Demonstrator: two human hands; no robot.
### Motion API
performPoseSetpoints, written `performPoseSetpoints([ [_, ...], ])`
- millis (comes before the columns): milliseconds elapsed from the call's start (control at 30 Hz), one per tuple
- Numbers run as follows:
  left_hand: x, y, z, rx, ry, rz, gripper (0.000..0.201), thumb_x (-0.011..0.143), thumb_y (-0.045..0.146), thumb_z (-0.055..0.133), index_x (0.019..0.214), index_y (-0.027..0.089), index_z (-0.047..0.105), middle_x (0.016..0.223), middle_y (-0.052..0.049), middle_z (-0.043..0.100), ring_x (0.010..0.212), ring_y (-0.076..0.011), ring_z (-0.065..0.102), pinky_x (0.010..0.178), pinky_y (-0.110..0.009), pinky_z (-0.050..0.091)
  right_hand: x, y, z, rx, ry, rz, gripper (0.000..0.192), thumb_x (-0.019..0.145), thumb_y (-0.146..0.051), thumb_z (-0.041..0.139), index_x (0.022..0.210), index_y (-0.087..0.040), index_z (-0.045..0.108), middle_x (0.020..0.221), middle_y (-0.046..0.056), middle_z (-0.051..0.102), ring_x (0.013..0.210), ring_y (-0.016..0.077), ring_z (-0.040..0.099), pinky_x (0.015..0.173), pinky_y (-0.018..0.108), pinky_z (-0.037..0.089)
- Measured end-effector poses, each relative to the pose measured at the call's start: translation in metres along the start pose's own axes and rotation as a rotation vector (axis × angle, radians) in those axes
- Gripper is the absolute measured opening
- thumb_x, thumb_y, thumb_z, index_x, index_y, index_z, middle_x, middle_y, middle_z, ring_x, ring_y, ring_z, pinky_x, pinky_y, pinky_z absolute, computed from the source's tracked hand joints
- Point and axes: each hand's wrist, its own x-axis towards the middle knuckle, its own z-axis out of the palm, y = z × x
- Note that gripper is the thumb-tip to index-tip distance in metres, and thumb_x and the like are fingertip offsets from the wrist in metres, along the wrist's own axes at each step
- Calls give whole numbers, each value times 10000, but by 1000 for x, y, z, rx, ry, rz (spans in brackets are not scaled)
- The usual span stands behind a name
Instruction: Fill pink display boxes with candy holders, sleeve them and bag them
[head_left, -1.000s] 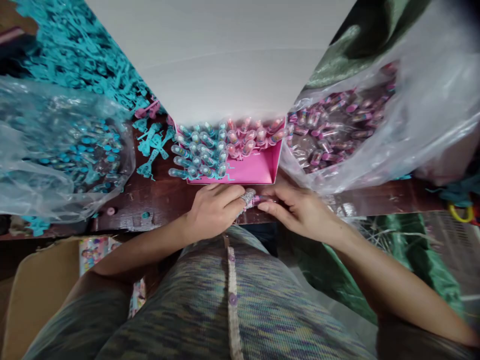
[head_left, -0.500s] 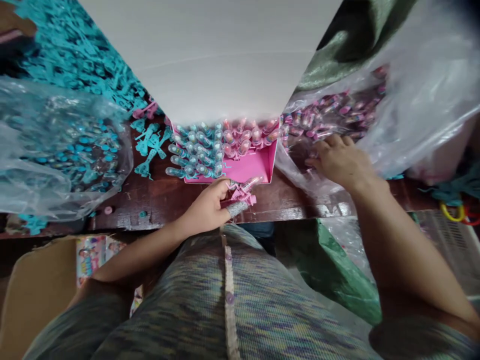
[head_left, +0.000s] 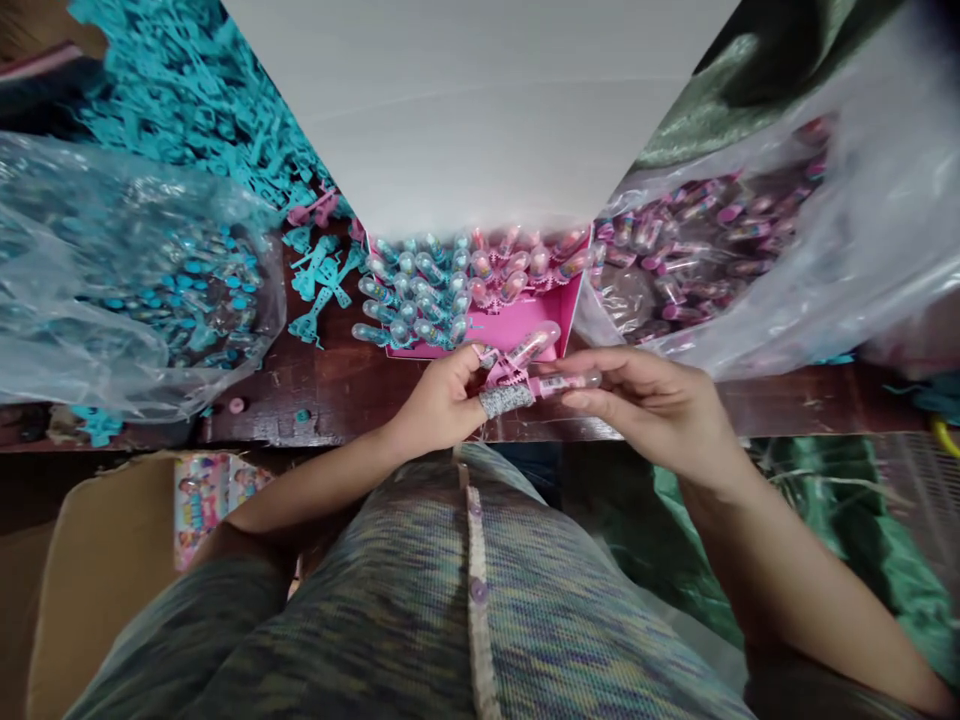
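Note:
My left hand (head_left: 442,400), its thumb wrapped in grey tape, is closed on a pink plastic piece (head_left: 508,372) with a clear round-ended tube (head_left: 534,343) standing out of it. Between the thumb and fingers of my right hand (head_left: 660,405) is a pink-capped clear tube (head_left: 566,382) with a small label. Its pink end meets or nearly meets the piece in my left hand. Just beyond stands a pink box (head_left: 517,318), holding rows of blue tubes (head_left: 427,267) on the left and pink ones (head_left: 514,287) on the right. Its white lid (head_left: 480,110) stands raised behind.
A clear bag of blue-capped tubes (head_left: 172,290) lies left, near a heap of turquoise plastic pieces (head_left: 187,110). On the right a clear bag (head_left: 885,240) spills pink-capped tubes (head_left: 697,250). Loose caps (head_left: 302,415) dot the table edge. A cardboard box (head_left: 105,560) stands below left.
My right hand has come from the bag of pink tubes to my left hand, bringing a pink-capped tube. My left hand still grips the pink piece; the view has shifted slightly.

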Motion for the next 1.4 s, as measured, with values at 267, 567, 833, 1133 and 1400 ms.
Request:
performPoseSetpoints([
  [267,-6,-6,-9,650,137,568,102,1015,261,689,1001,183,626,1019,-55,689,923,-172,670,794,-305,578,2,5,13,-129,33,85,305,972,-547,737,1046,-255,784,977,43,828,845,202,776,785,348,660],
  [567,-1,6,-15,855,164,639,135,1060,281,637,1105,155,616,1088,-95,680,1012,-191,692,868,-320,613,5,8,-6,-174,-31,39,454,962,-502,761,1347,-297,636,1164,55,771,841,185,748,681,310,613],
  [833,-1,16,-8,940,80,569,72,1052,201,598,1119,174,594,1136,-99,673,1054,-213,687,903,-346,614,12,-4,-8,-339,-73,-15,439,973,-645,678,1202,-271,694,1004,52,781,802,214,742,649,341,601],
  [1133,54,25,-57,1258,82,552,130,1037,190,600,1107,215,707,1330,-75,696,1249,-305,607,1097,-532,474,56,-7,-52,-902,27,-142,273,1018,-464,666,1212,-288,743,1235,83,797,1059,318,769,892,462,609],
  [1400,71,15,-65,1221,51,556,235,1053,205,546,893,198,718,1135,-56,729,1060,-264,608,975,-483,444,91,-8,-45,-1328,-254,105,313,1005,-481,619,1173,-254,754,1134,124,804,925,312,731,685,383,439],
])
